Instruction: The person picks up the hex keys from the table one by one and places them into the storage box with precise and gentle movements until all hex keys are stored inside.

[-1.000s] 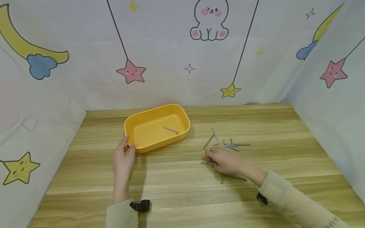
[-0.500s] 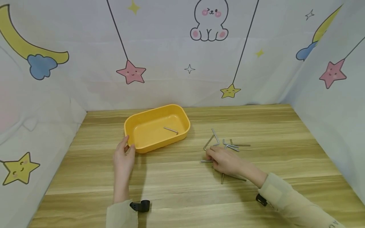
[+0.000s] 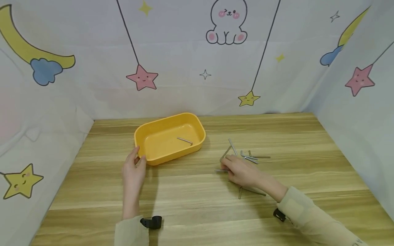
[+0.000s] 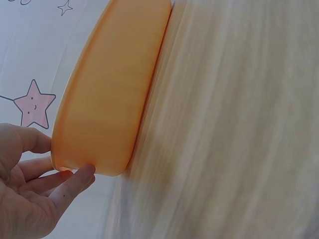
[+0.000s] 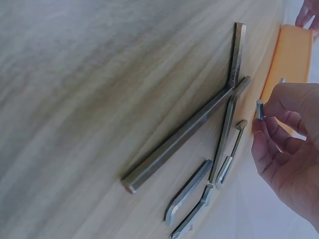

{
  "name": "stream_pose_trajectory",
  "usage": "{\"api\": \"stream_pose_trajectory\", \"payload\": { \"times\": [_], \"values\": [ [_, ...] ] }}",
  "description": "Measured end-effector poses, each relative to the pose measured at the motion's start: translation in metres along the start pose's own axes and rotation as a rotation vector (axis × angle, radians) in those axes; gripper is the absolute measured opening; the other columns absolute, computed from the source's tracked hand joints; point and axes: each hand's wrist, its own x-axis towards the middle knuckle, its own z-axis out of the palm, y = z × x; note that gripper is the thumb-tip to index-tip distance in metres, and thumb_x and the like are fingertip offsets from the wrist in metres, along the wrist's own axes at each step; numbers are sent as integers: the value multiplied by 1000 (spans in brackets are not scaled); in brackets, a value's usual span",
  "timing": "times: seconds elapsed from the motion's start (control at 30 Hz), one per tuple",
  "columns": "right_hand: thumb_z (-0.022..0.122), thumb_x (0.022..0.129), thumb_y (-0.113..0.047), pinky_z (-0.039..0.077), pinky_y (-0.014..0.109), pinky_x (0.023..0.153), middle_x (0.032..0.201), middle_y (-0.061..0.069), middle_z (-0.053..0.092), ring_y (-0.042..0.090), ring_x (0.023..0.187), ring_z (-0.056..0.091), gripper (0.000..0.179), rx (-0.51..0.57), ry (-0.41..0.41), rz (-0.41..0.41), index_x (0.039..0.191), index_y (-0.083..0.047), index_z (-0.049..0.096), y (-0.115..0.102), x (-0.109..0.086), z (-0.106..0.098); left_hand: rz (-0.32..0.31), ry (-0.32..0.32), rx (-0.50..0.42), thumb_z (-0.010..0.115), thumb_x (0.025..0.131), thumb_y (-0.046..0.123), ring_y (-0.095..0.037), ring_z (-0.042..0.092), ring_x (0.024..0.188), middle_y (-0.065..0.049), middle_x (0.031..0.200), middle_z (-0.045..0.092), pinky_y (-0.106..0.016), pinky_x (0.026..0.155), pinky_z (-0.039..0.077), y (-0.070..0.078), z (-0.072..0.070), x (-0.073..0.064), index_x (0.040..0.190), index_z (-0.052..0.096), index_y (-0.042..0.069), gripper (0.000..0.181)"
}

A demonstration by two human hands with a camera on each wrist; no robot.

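One hex key [image 3: 220, 170] pinched, several others lying close

The person's right hand [image 3: 241, 171] is holding that key between thumb and fingertips, one end poking out toward the yellow tray [image 3: 175, 155]. Whether it is wholly off the wooden tabletop [image 3: 184, 205] I cannot tell. The left hand [image 3: 134, 171] is gripping the tray by its left end, thumb and fingers bent about the wall. Another key [image 3: 184, 140] is lying inside the tray, toward its right end.

Loose keys [image 3: 260, 156] are lying just beyond the right hand, and a darker key [image 3: 253, 191] is resting on its near side. To my eye, the step is picking out a single key, so lifting straight up before moving sideways is looking wisest; a bent arm could be snagging its neighbours. A light left grip should be enough for steadying.
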Motion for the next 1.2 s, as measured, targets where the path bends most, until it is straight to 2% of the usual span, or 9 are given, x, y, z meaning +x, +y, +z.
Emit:
{"api": "stream_pose_trajectory", "payload": {
  "times": [0.23, 0.47, 0.63, 0.83, 0.97, 1.2],
  "values": [
    [64, 81, 2, 51, 20, 65, 88, -2, 57, 8, 78, 53, 17, 27, 19, -2, 91, -11, 59, -1, 6, -4, 2, 6, 14, 50, 97, 11, -43, 51, 125, -19, 151, 39, -51, 105, 46, 1, 0, -1, 143, 44, 3, 47],
    [63, 80, 3, 48, 16, 61, 86, 0, 59, 7, 74, 52, 17, 80, 25, 17, 92, -9, 59, -2, 13, -10, 6, 2, 13, 50, 97, 12, -44, 50, 126, -20, 151, 38, -51, 106, 45, 1, 0, 0, 143, 43, 2, 48],
    [63, 77, 4, 49, 17, 63, 84, -1, 58, 8, 75, 53, 20, 79, 49, 35, 91, -10, 59, -2, 19, -14, 7, 5, 8, 50, 97, 11, -44, 50, 126, -20, 151, 38, -51, 106, 45, 1, 0, 0, 143, 43, 2, 48],
    [62, 79, 2, 48, 19, 64, 86, -2, 56, 8, 78, 51, 20, 151, 30, 103, 93, -11, 59, -5, 27, -22, 3, 4, 4, 50, 97, 10, -43, 51, 126, -20, 151, 38, -50, 105, 46, 2, 0, -1, 143, 43, 2, 48],
    [63, 79, 2, 47, 19, 64, 86, -3, 54, 8, 78, 50, 20, 173, 50, 140, 92, -13, 59, -5, 33, -28, 5, 4, 9, 50, 97, 11, -43, 51, 126, -20, 151, 38, -50, 104, 47, 1, 1, 0, 143, 43, 2, 48],
    [64, 80, 1, 48, 21, 65, 85, -4, 56, 8, 78, 51, 18, 193, 85, 132, 91, -12, 59, -5, 45, -35, 7, 3, 15, 49, 97, 11, -44, 51, 125, -20, 151, 38, -51, 104, 47, 1, 0, 0, 143, 43, 2, 48]
  ]
}}
